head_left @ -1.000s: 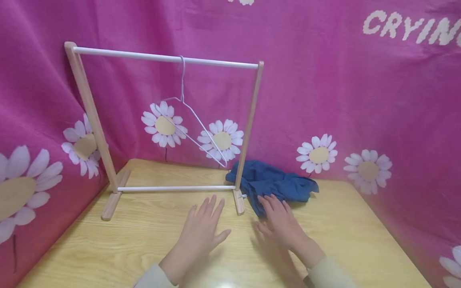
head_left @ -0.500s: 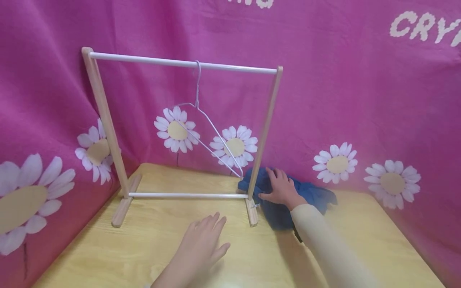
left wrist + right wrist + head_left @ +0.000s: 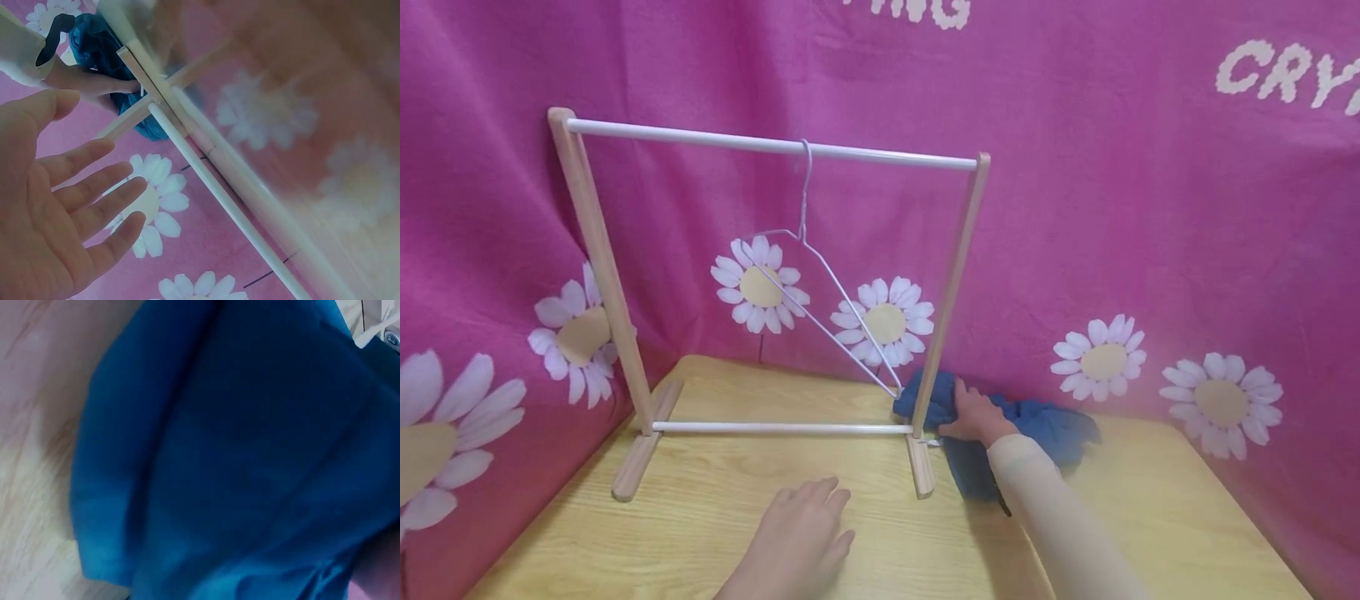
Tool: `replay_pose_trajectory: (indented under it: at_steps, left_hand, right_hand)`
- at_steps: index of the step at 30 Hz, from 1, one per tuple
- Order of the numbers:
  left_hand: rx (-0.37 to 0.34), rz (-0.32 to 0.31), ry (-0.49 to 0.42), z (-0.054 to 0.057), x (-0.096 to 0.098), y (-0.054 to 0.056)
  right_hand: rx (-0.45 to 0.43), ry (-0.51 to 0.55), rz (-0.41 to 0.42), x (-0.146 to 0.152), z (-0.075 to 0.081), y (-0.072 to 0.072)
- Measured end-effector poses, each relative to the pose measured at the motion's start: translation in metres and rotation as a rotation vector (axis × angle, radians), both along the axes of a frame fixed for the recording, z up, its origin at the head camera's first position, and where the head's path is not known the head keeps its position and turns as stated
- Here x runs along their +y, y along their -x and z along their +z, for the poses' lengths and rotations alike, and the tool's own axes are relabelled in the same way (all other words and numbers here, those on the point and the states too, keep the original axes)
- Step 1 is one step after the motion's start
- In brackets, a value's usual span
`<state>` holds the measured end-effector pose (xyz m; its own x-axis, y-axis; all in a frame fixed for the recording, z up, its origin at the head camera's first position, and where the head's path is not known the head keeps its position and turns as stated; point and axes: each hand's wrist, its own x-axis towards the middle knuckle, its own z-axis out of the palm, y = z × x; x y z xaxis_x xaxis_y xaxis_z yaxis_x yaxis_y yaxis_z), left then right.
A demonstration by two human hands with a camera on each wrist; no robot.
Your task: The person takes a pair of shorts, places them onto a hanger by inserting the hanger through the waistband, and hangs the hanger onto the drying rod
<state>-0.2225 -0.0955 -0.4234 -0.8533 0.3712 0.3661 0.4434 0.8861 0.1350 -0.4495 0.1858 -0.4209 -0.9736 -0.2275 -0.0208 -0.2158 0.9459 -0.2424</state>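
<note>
A crumpled dark blue cloth (image 3: 1045, 425) lies at the back of the table, right of the rack's right foot and partly behind its post. My right hand (image 3: 977, 417) grips the cloth near its left part, its fingers sunk into the folds. In the right wrist view the blue cloth (image 3: 237, 456) fills most of the picture, and the fingers are largely hidden. My left hand (image 3: 797, 533) is held low in front of the rack, holding nothing. The left wrist view shows the left hand (image 3: 69, 200) with its fingers spread and slightly bent.
A small clothes rack with wooden posts (image 3: 598, 267) and a white top rail (image 3: 700, 137) stands on the wooden table (image 3: 700, 533). A thin wire hanger (image 3: 838, 279) hangs from the rail. Pink cloth with daisies (image 3: 1075, 208) encloses the table at the back and sides.
My right hand has moved forward from the cloth's front edge onto it and closed into its folds. The left hand stays in front of the rack. The view has shifted slightly.
</note>
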Motion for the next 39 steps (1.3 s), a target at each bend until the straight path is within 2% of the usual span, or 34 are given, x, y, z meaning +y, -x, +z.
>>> replay_pose_trajectory:
  at_steps: [4,9,13,19,24,32,35,39]
  left_hand:
    - [-0.011,0.002,0.007,0.003,0.000,0.000]
    - [0.002,0.003,0.024,0.005,0.000,-0.003]
    - [0.041,-0.019,0.035,0.007,0.004,-0.005]
    - [0.045,-0.028,0.040,0.013,0.010,-0.008]
    - [0.074,-0.040,0.060,0.015,0.011,-0.012]
    - [0.082,-0.083,0.073,0.019,0.020,-0.004]
    - [0.086,-0.085,0.030,0.021,0.021,0.000]
    - [0.055,-0.090,-0.083,0.024,0.022,0.001]
  right_hand:
    - [0.085,-0.003,0.043,0.003,-0.005,0.004]
    - [0.181,0.021,0.096,0.011,-0.003,-0.001]
    - [0.211,0.057,0.086,0.027,0.007,-0.011]
    - [0.281,0.077,0.093,0.043,0.029,-0.026]
    - [0.365,0.083,0.142,0.048,0.047,-0.044]
    - [0.484,0.184,0.184,0.062,0.083,-0.075]
    - [0.510,0.240,0.210,0.062,0.089,-0.091]
    - [0.524,0.329,0.244,0.057,0.091,-0.110]
